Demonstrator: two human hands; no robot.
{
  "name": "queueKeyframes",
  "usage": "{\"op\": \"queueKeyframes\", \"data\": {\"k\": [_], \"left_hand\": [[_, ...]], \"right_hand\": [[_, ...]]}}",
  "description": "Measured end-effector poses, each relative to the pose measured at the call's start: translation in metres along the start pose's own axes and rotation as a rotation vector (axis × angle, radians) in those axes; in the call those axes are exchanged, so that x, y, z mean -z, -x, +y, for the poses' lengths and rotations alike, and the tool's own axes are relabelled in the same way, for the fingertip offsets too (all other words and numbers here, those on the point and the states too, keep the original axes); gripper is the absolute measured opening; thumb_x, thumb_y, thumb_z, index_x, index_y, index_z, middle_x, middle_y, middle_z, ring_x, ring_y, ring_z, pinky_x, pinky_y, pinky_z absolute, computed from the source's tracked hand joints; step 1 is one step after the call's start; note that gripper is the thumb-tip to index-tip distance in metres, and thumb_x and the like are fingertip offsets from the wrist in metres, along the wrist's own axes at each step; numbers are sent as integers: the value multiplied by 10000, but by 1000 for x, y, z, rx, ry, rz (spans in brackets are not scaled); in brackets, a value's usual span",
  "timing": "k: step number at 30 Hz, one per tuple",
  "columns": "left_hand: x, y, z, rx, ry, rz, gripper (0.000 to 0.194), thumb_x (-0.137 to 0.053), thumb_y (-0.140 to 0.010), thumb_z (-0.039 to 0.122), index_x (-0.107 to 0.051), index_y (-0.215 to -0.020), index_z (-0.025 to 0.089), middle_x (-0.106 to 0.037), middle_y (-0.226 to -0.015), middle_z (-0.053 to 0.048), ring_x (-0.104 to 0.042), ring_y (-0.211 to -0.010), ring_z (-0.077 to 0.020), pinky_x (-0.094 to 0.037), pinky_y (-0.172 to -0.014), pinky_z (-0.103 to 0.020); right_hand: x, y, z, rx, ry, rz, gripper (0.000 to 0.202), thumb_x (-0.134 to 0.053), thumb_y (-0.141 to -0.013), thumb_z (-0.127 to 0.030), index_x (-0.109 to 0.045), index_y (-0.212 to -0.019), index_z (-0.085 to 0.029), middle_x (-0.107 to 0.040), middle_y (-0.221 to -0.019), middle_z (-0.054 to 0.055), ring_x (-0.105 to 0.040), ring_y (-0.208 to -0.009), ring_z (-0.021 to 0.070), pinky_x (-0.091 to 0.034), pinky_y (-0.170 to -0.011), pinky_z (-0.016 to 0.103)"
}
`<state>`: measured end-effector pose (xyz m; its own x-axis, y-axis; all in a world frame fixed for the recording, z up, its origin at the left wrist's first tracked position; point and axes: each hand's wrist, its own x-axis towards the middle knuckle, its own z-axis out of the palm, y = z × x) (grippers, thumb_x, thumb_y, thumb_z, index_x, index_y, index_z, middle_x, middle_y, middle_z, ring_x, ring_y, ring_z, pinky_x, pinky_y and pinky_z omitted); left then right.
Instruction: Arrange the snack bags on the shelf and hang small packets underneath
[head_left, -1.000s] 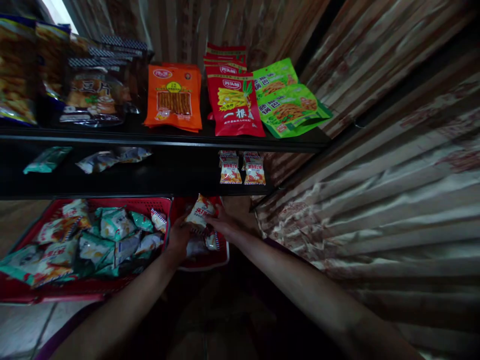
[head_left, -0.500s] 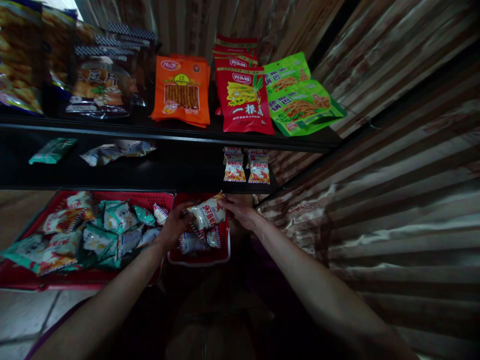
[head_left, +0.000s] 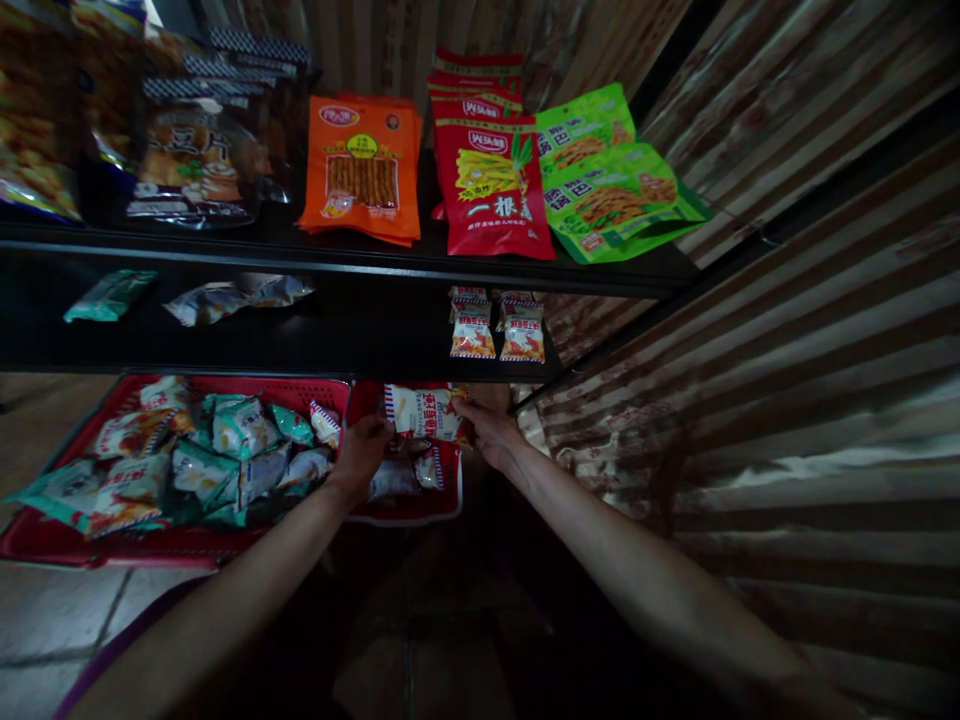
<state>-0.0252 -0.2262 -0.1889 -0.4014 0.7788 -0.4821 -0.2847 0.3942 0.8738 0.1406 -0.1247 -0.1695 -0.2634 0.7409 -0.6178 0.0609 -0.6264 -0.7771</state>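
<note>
A white and orange snack packet (head_left: 424,413) is held above the smaller red basket (head_left: 405,518). My left hand (head_left: 364,450) has its fingers closed at the packet's left end. At the opposite end my right hand (head_left: 489,430) pinches the orange edge. Under the packet, more small snack packets (head_left: 394,478) lie in the basket, partly covered. To the left, a larger red basket (head_left: 45,535) is heaped with green, white and orange snack packets (head_left: 202,475).
Two short rows of small packets (head_left: 472,328) stand on the lower black shelf (head_left: 375,340); a green packet (head_left: 111,296) lies at its left. Above, the upper shelf (head_left: 247,250) carries orange bags (head_left: 364,170), red bags (head_left: 491,190) and green bags (head_left: 615,205). A striped curtain (head_left: 787,400) hangs at right.
The packet between my hands has turned from tilted to nearly level, with its print now running sideways. Both hands stay over the smaller basket. The view has shifted slightly.
</note>
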Motion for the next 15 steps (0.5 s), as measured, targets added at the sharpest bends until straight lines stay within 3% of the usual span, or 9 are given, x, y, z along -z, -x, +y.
{"op": "queueKeyframes", "data": {"k": [6, 12, 15], "left_hand": [[7, -7, 7, -195, -341, 105, 52, -550, -702, 213, -591, -710, 183, -609, -666, -15, -556, -644, -150, -439, -605, -250], [15, -13, 9, -240, -263, 55, 79, -537, -708, 230, -588, -733, 175, -565, -632, 11, -515, -611, -126, -416, -568, -224], [16, -14, 13, -192, -168, 64, 141, -583, -685, 282, -606, -762, 166, -568, -619, 19, -494, -565, -113, -395, -520, -215]], "right_hand": [[0, 2, -2, -83, -18, 17, 116, -652, -787, -259, -647, -870, -178, -715, -758, 14, -652, -676, 124, -519, -632, 226], [13, -1, 7, -150, -19, -14, 118, -676, -763, -189, -640, -874, -168, -704, -780, 23, -647, -663, 111, -518, -601, 208], [19, -3, 8, -158, -74, -17, 89, -628, -781, -116, -624, -849, -174, -694, -778, 10, -636, -660, 101, -522, -629, 216]]}}
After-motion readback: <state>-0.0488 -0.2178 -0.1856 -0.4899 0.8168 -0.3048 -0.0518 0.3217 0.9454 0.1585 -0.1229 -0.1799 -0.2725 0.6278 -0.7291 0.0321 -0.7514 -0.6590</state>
